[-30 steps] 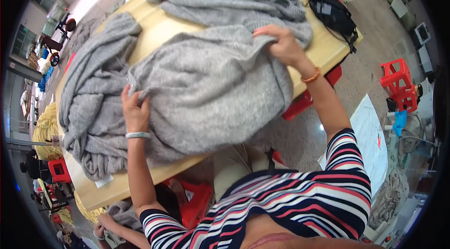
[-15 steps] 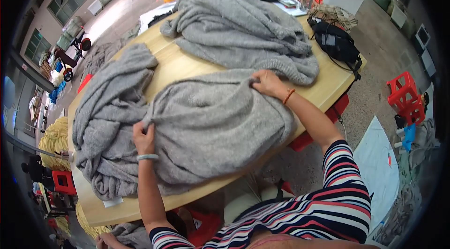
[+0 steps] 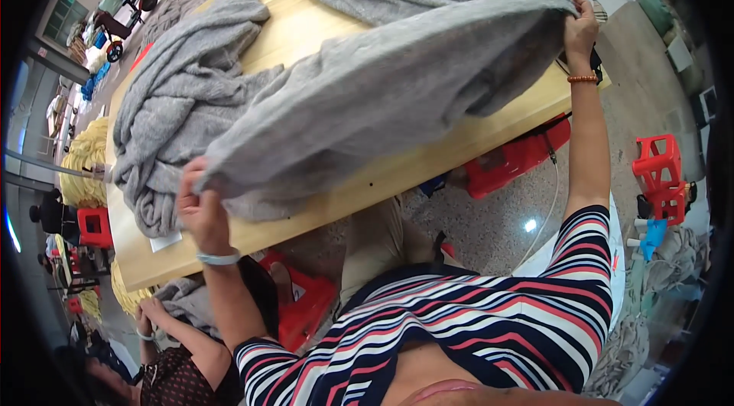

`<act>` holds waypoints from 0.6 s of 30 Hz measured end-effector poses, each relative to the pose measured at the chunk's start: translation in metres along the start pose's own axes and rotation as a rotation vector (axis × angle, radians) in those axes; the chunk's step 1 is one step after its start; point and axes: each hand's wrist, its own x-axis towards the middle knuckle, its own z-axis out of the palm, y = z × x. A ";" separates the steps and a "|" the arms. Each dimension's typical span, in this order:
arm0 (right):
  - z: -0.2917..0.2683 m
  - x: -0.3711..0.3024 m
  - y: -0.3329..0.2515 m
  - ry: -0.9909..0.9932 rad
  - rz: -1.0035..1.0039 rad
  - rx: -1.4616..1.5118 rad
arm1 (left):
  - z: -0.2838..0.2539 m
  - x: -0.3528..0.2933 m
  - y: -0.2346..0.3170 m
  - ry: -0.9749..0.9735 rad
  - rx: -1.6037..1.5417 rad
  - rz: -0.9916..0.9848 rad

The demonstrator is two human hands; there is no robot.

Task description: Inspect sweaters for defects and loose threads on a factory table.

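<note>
Above a wooden worktop (image 3: pixel 321 20), the left hand (image 3: pixel 200 203) and right hand (image 3: pixel 581 24) are stretching a grey knit (image 3: pixel 382 100), fingers pinched on opposite ends; its sagging middle is risking a snag on the grey pile (image 3: pixel 180 100) beneath.

Bright, even daylight, soft shadows, a floor glare spot, strong fisheye bending and dark corners.

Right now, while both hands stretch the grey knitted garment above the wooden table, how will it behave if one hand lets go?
The grey knitted garment is probably floppy: it sags between the left hand and the right hand. Released, it would likely drop limp onto the wooden table. Its fuzzy knit looks grippy, hardly slippery.
</note>
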 end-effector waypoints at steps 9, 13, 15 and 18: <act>0.011 -0.129 0.037 -0.775 0.070 -0.646 | 0.068 -0.086 -0.094 -0.221 0.105 -0.299; -0.006 -0.135 -0.054 -0.536 -0.357 -0.778 | 0.087 -0.097 -0.055 -0.184 0.449 -0.078; -0.003 -0.136 -0.111 -0.498 -0.476 -0.388 | 0.089 -0.107 -0.050 -0.194 0.538 0.100; 0.005 -0.181 -0.205 -0.923 -0.237 0.376 | 0.084 -0.130 -0.052 -0.241 0.258 -0.313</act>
